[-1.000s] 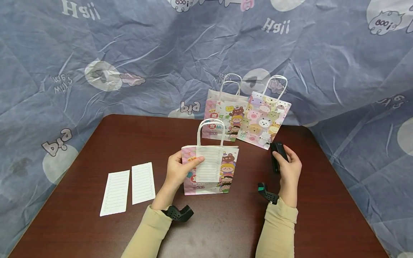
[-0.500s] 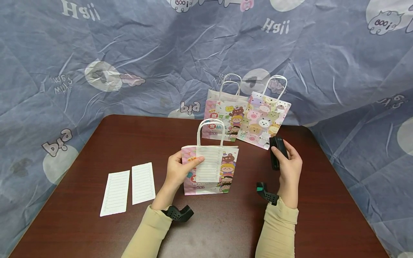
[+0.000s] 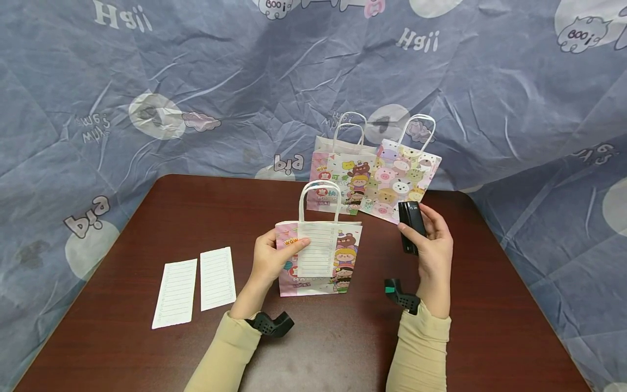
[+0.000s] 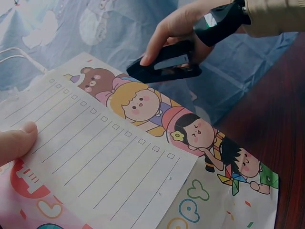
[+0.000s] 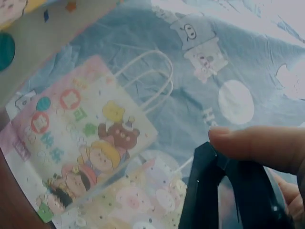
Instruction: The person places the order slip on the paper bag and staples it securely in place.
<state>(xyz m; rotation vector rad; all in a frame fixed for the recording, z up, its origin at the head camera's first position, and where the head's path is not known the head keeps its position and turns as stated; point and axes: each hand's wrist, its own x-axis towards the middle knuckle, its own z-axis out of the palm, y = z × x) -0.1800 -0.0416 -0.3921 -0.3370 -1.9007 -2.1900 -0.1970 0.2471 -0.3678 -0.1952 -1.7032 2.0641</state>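
My left hand (image 3: 271, 257) pinches a small paper gift bag (image 3: 343, 286) with white handles and a cartoon print. Its thumb presses a lined paper slip (image 3: 318, 256) with little checkboxes flat against the bag's front; the other fingers are hidden behind the bag. To the right, clear of that bag, my right hand (image 3: 435, 245) holds a black stapler (image 3: 411, 226) above the table. In the left wrist view the stapler (image 4: 164, 64) appears beyond the bag's printed edge. The right wrist view has the thumb (image 5: 257, 145) lying on top of the stapler (image 5: 238, 191).
Two more lined slips lie on the brown table, a left slip (image 3: 175, 294) and a right slip (image 3: 217, 279). At the back stand a matching cartoon bag (image 3: 338, 179) and a tilted animal-print bag (image 3: 401, 182). A blue patterned cloth (image 3: 220, 98) hangs behind the table.
The right hand has brought the stapler up and a little leftward, turning it so its top shows more. The left hand, bag and slip have stayed in place.
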